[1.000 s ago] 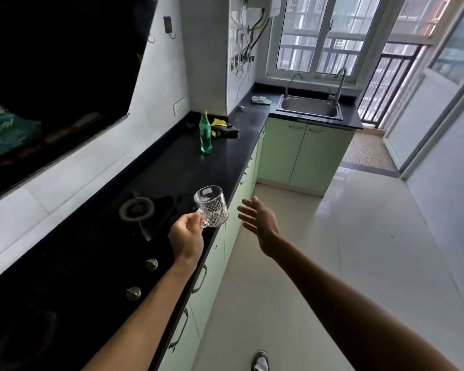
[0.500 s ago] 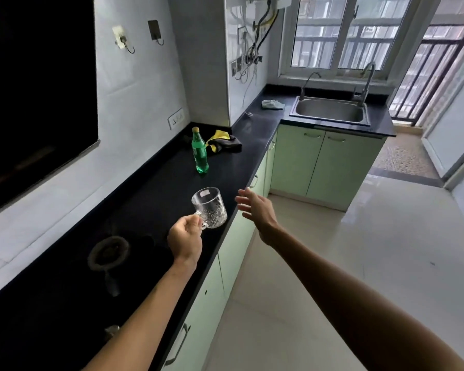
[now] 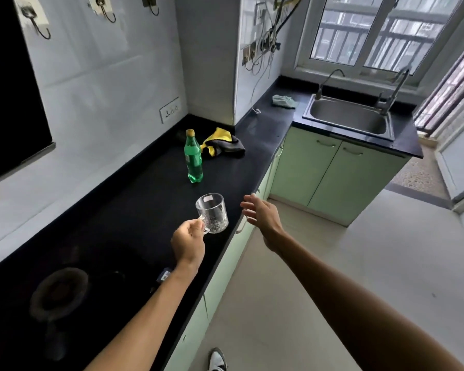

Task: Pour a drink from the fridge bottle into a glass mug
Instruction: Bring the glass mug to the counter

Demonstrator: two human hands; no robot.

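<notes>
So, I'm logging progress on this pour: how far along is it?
Done: the green bottle stands on the black counter, cap still on. In hand: the left hand holds the empty glass mug by its handle over the counter; the right hand is open, holding nothing. Left: grip the bottle, uncap it, pour into the mug.

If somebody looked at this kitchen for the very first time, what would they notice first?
Probably the clear glass mug, held by its handle in the left hand above the black counter. Beyond it a green bottle with a yellow cap stands upright, a yellow and grey cloth behind it. The right hand is open beside the mug, holding nothing.
</notes>
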